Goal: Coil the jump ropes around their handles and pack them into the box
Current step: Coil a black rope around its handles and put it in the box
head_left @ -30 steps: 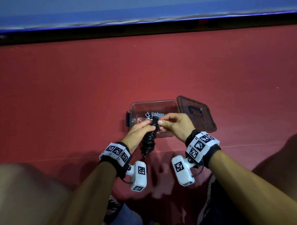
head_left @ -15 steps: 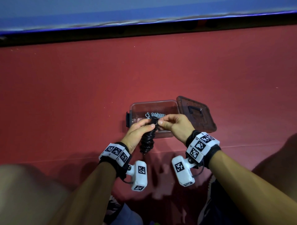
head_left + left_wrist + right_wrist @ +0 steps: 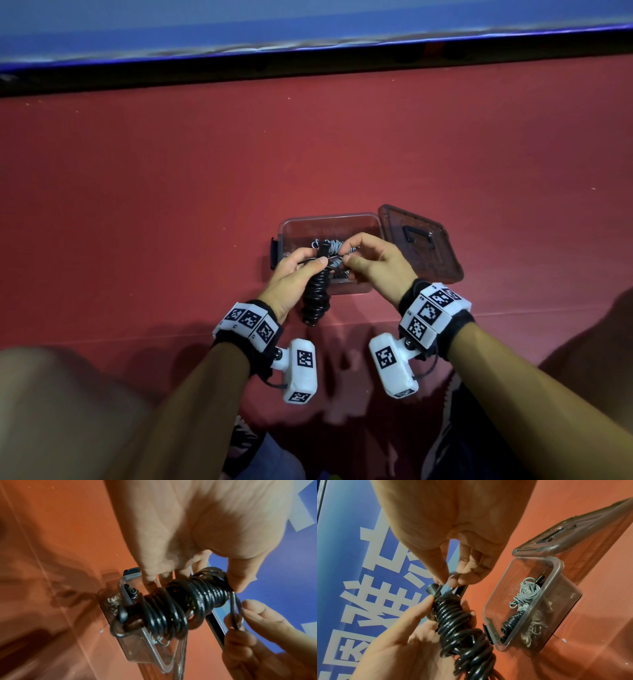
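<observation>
Black coiled rope (image 3: 317, 294) gripped by left hand (image 3: 291, 274), right hand (image 3: 376, 263) pinching its loop, clear box (image 3: 329, 219) behind.

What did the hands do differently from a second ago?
Not much. The right hand opened out slightly, still pinching the rope's loose end. The left hand still grips the black rope, barely shifted. The box and lid stayed put.

Coiled ropes (image 3: 523, 599) in box (image 3: 329, 219); lid (image 3: 424, 243) right of box; floor (image 3: 171, 205) beneath
</observation>
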Available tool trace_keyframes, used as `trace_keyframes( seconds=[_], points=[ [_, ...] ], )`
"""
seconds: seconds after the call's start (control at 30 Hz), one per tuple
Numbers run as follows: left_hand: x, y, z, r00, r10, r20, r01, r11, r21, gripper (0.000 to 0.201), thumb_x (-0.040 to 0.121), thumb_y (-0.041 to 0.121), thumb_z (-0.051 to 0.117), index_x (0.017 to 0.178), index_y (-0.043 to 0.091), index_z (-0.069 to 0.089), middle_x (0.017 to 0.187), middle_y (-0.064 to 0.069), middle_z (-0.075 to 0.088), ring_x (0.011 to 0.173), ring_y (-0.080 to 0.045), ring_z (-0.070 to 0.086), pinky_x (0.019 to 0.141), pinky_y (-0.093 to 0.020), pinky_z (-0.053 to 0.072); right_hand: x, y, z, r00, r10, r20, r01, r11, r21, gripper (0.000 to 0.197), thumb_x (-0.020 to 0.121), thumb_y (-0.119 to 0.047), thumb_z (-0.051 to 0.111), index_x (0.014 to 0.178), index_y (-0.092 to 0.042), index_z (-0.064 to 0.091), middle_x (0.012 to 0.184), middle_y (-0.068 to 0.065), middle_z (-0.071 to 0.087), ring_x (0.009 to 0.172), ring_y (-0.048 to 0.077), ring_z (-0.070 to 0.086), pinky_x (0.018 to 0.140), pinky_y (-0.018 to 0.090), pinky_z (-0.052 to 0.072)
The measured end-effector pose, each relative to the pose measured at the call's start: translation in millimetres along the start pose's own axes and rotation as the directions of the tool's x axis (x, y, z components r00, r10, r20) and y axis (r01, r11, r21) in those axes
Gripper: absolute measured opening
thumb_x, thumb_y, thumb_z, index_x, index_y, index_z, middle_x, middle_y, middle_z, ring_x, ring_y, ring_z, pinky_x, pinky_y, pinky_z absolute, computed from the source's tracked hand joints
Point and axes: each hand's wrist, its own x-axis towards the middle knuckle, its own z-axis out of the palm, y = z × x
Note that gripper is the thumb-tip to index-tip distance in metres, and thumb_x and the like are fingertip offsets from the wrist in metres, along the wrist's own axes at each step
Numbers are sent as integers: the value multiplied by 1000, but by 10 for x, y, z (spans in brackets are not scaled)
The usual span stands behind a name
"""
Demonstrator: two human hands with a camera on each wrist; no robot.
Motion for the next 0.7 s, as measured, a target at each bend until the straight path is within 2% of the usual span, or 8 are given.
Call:
trace_keyframes(
  seconds=[0.13, 0.2, 0.27, 0.33, 0.47, 0.57, 0.6, 0.7],
  points=[
    [-12, -6, -14, 999, -25, 21, 25, 1000, 10, 43, 85, 43, 74, 116, 14, 71, 114, -10, 75, 113, -25, 68, 111, -46, 46, 8, 13, -2, 1000, -12, -5, 12, 1000, -9, 17, 85, 5, 72, 83, -12, 69, 74, 14, 54, 60, 15, 49, 59, 21, 47],
    [-25, 2, -12, 998, -45, 50, 45, 999, 14, 29, 92, 26, 73, 116, 12, 69, 109, -10, 76, 105, -20, 72, 101, -33, 51, 21, 21, -7, 1000, -4, -6, 5, 1000, 5, 17, 84, 6, 72, 84, -10, 69, 75, 14, 54, 59, 14, 49, 58, 20, 47],
    [-35, 22, 1, 996, -39, 79, 35, 998, 48, 27, 89, 6, 72, 114, 13, 66, 106, -10, 76, 97, -16, 73, 92, -24, 55, 27, 25, -7, 1000, 1, 2, -1, 1000, 3, 17, 84, 5, 73, 85, -11, 68, 76, 16, 52, 61, 18, 51, 59, 20, 48],
    [-14, 11, -6, 998, -20, 60, 14, 996, 90, 32, 86, -2, 74, 115, 11, 66, 106, -13, 76, 96, -19, 74, 90, -26, 57, 24, 25, 2, 1000, -6, 2, 6, 1000, 5, 17, 85, 6, 72, 85, -11, 68, 76, 15, 49, 59, 16, 54, 60, 20, 51],
    [15, -37, -21, 998, -49, -34, 52, 994, 95, 35, 88, 5, 75, 121, 3, 61, 105, -16, 76, 100, -32, 74, 88, -40, 60, 17, -2, 6, 1000, -15, -7, 16, 1000, 15, 16, 87, 8, 68, 86, -8, 67, 71, 11, 46, 52, 9, 56, 58, 19, 51],
    [10, -38, -33, 997, -47, -63, 54, 993, 103, 24, 90, 6, 73, 112, 5, 63, 94, -12, 77, 83, -20, 76, 70, -30, 60, 6, -8, -3, 1000, -18, -1, 18, 1000, -15, 16, 87, 8, 68, 87, -8, 67, 72, 12, 46, 52, 9, 56, 57, 18, 51],
    [17, -31, -41, 996, -44, -78, 52, 993, 109, 22, 90, 6, 73, 110, 6, 64, 92, -12, 77, 80, -17, 75, 71, -30, 60, 2, -10, -1, 1000, -19, 2, 20, 999, -27, 16, 87, 8, 68, 89, -7, 67, 73, 13, 46, 52, 9, 56, 57, 18, 50],
    [43, -21, -64, 994, -44, -105, 57, 991, 124, 26, 89, 8, 75, 112, 5, 63, 98, -14, 77, 89, -20, 75, 91, -40, 59, -3, -7, 7, 1000, -25, 5, 25, 999, -36, 20, 87, 8, 68, 96, -10, 67, 71, 14, 49, 52, 10, 57, 58, 20, 51]
  ],
)
